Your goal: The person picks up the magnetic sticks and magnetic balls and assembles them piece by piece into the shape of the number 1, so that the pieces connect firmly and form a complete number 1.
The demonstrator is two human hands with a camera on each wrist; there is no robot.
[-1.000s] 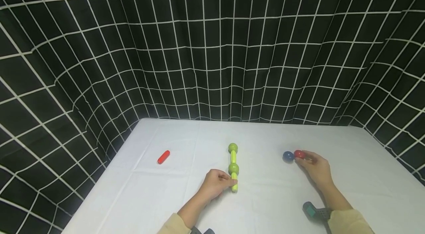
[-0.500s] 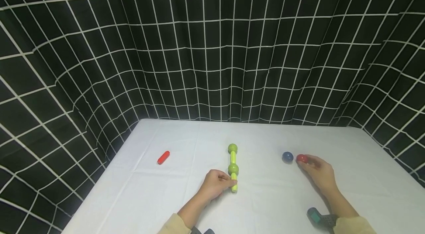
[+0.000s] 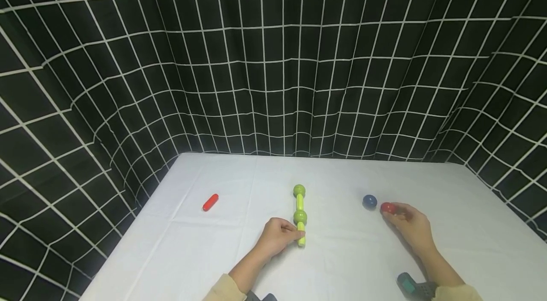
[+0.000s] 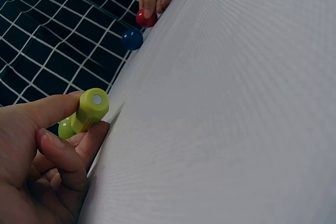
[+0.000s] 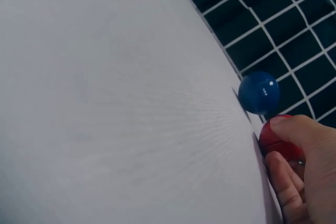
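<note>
A chain of two green balls [image 3: 300,217] and two yellow-green rods [image 3: 300,202] lies lengthwise near the table's middle. My left hand [image 3: 275,238] pinches the near rod [image 4: 90,109] between thumb and finger; the left wrist view shows a round silvery spot on its end. Over on the right, my right hand [image 3: 412,227] pinches a red ball [image 3: 388,208] at the table surface. Just left of it sits a blue ball [image 3: 370,202], with a small gap between the two in the head view. The right fingertips hide part of the red ball [image 5: 281,139].
A short red rod [image 3: 211,202] lies at the left on the white-covered table [image 3: 171,253]. Dark curtains with a white grid [image 3: 273,78] enclose the back and sides.
My right hand has drawn the red ball to the right and slightly nearer, from against the blue ball to a little apart. The left hand and green chain hold still.
</note>
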